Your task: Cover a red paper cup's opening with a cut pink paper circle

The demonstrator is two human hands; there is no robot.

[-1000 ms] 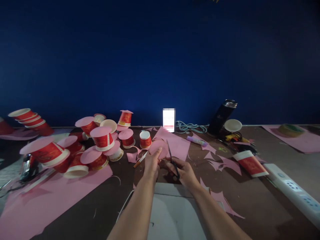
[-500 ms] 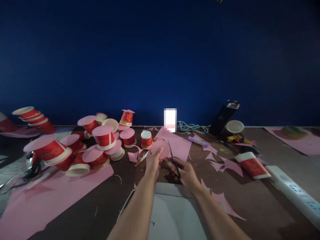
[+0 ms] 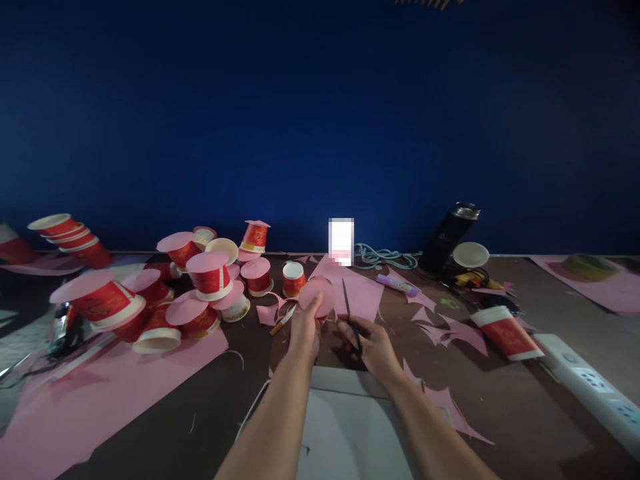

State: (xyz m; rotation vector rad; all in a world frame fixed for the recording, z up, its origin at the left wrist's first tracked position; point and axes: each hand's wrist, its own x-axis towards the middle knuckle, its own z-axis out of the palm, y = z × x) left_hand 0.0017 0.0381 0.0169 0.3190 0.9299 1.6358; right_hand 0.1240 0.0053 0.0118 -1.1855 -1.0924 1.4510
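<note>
Between the thumb and fingers of my left hand is a round pink paper disc, its face turned toward me. My right hand is closed on a pair of dark scissors, whose blades point up and away just right of the disc, apart from it. Behind them lies a pink paper sheet. A small red paper cup stands upside down beyond my left hand, and a brown-and-white stick-like thing, perhaps a cutter, lies beside that hand.
Red paper cups with pink discs crowd the left, near a large pink sheet. Pink scraps, a purple tube, a black flask, a tipped cup and a white power strip lie to the right.
My left hand has moved the disc slightly left, away from the scissors. The scissors have shifted a little right, and the gap between the two is wider.
</note>
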